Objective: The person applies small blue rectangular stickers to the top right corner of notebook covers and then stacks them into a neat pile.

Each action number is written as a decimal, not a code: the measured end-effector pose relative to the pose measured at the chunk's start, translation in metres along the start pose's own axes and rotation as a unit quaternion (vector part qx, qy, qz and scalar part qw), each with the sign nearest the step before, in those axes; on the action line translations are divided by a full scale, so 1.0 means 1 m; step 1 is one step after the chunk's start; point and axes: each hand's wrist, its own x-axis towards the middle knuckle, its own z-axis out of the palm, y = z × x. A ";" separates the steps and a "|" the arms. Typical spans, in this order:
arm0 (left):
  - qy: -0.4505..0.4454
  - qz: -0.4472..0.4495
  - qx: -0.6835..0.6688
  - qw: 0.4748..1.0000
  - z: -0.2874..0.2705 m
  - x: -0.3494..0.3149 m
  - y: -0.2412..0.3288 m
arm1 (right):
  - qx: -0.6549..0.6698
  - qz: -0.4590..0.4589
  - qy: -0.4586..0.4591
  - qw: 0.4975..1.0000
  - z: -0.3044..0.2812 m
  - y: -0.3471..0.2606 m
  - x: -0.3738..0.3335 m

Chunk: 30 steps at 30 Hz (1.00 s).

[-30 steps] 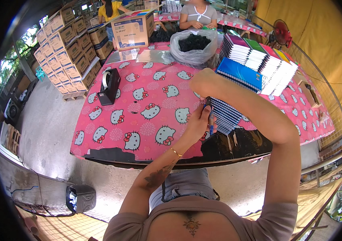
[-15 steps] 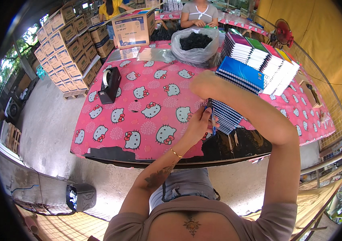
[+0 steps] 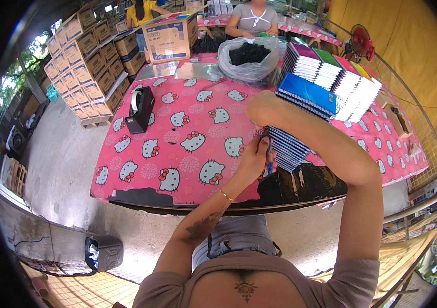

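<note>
My left hand is closed beside the near stack of spiral-bound notebooks. Between its thumb and fingers is a slim blue and dark object, whose kind I cannot make out. My right arm reaches across the stacks, and my right hand bends down at the wrist just above the left. Its fingers are mostly hidden behind the wrist, so their grip cannot be seen. Behind that forearm, blue-covered spiral notebooks lie piled with their coils toward me.
Taller notebook stacks stand at the back right. A clear bag of black coils and a carton are at the back. A black tape dispenser sits left on the pink patterned table cover. A person works opposite.
My right wrist has shifted slightly to the right. The blue object in my left hand has tilted a little; the stacks stay where they were.
</note>
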 end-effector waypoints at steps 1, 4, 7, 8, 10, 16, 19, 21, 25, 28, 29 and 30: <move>-0.002 0.001 0.002 1.000 0.000 0.000 0.001 | 0.000 0.003 -0.011 1.000 -0.002 -0.001 -0.001; -0.044 0.010 0.075 0.996 -0.005 -0.006 0.001 | 0.001 0.016 -0.022 1.000 -0.004 -0.002 -0.001; -0.025 -0.004 0.006 1.000 -0.001 -0.012 -0.015 | 0.001 0.021 0.005 1.000 0.000 -0.004 0.000; -0.022 -0.006 -0.007 1.000 -0.002 -0.010 -0.018 | 0.001 0.020 0.009 1.000 0.001 -0.004 0.002; -0.015 -0.010 -0.033 0.999 -0.004 -0.005 -0.020 | -0.002 0.011 0.006 1.000 0.000 -0.007 0.004; 0.010 0.007 -0.041 0.999 -0.001 0.001 -0.012 | 0.007 -0.022 -0.003 1.000 0.007 -0.002 0.005; -0.023 0.003 0.002 1.000 -0.005 0.003 -0.007 | 0.014 -0.012 0.018 1.000 0.009 -0.004 0.006; -0.042 -0.002 0.038 0.998 -0.010 0.000 -0.007 | 0.017 -0.001 0.016 1.000 0.009 -0.003 0.005; -0.020 -0.026 -0.010 0.999 -0.005 -0.011 -0.020 | -0.005 0.001 -0.010 1.000 0.012 -0.005 0.011; -0.003 -0.016 -0.052 0.998 -0.008 -0.004 -0.021 | -0.006 -0.010 -0.008 1.000 0.013 -0.009 0.013; 0.002 -0.017 -0.056 0.998 -0.009 -0.003 -0.022 | -0.006 -0.010 -0.005 1.000 0.012 -0.011 0.013; 0.005 -0.016 -0.060 0.998 -0.009 -0.001 -0.020 | -0.006 -0.007 -0.002 1.000 0.013 -0.011 0.014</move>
